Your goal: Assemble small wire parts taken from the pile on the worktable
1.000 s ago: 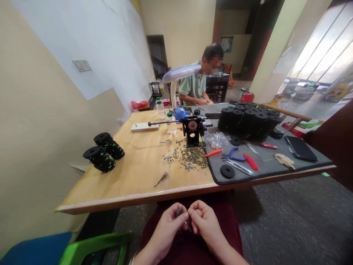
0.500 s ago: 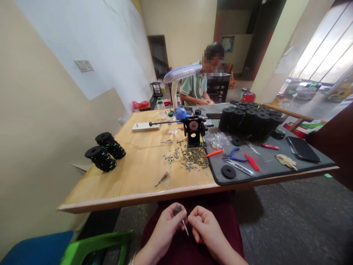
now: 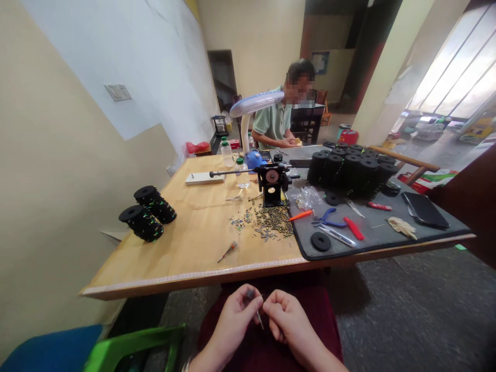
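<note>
Over my dark red-clad lap, my left hand [image 3: 237, 314] is closed around a small slender tool [image 3: 261, 321] with a grey end and a thin metal shaft pointing down. Beside it, my right hand [image 3: 287, 316] is pinched, thumb against forefinger, close to the left fingertips. What the right fingers hold, if anything, is too small to make out. Ahead on the table lies a similar small orange-and-grey tool [image 3: 228, 251]. Past that are a heap of small dark-and-brass pieces [image 3: 274, 219], scattered coloured beads [image 3: 241, 219] and a black winding device with a dial [image 3: 272, 181].
Two black foam spools [image 3: 141, 225] stand at the left. The grey mat [image 3: 368, 245] carries blue pliers [image 3: 331, 219], a red-handled tool [image 3: 354, 228], a foam ring [image 3: 321, 241] and many black spools [image 3: 351, 168]. A co-worker [image 3: 271, 121] sits across, behind a lamp [image 3: 256, 103].
My hands stay almost in place; the tool in my left hand has turned slightly and its shaft looks darker. The co-worker's hands have shifted a little.
</note>
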Motion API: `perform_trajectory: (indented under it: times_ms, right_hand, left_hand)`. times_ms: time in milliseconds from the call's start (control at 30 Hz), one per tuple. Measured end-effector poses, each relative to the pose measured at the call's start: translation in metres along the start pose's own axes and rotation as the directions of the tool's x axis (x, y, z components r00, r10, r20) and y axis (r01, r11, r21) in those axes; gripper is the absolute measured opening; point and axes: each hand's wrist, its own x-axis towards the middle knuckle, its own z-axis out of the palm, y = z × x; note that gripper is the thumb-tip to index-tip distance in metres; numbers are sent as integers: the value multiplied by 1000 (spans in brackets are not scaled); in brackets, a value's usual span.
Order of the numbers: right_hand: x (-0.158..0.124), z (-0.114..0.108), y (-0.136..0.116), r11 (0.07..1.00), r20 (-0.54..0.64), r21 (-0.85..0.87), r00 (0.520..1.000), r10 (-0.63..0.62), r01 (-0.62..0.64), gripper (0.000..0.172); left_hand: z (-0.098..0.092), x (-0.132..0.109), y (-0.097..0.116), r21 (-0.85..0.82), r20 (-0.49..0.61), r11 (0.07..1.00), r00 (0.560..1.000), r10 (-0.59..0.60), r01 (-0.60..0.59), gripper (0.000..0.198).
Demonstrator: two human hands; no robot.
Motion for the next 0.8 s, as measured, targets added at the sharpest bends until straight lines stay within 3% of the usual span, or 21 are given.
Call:
perform_trajectory:
  times_ms: [433,667,800]
  right_hand:
    - [3,-1,-2,998,-48,-16,997,-57,56,41]
    - [3,-2,-2,995,-68,24,993,-95,96,40]
    - [4,-5,-1,989,-79,124,995,-67,77,42]
  left_hand:
    - [1,-6,-5,113,25,987,993,112,-114,22]
    - [3,-6,-3,110,60,987,992,109,-115,23]
    - [5,-6,2,65,97,997,995,37,-44,26]
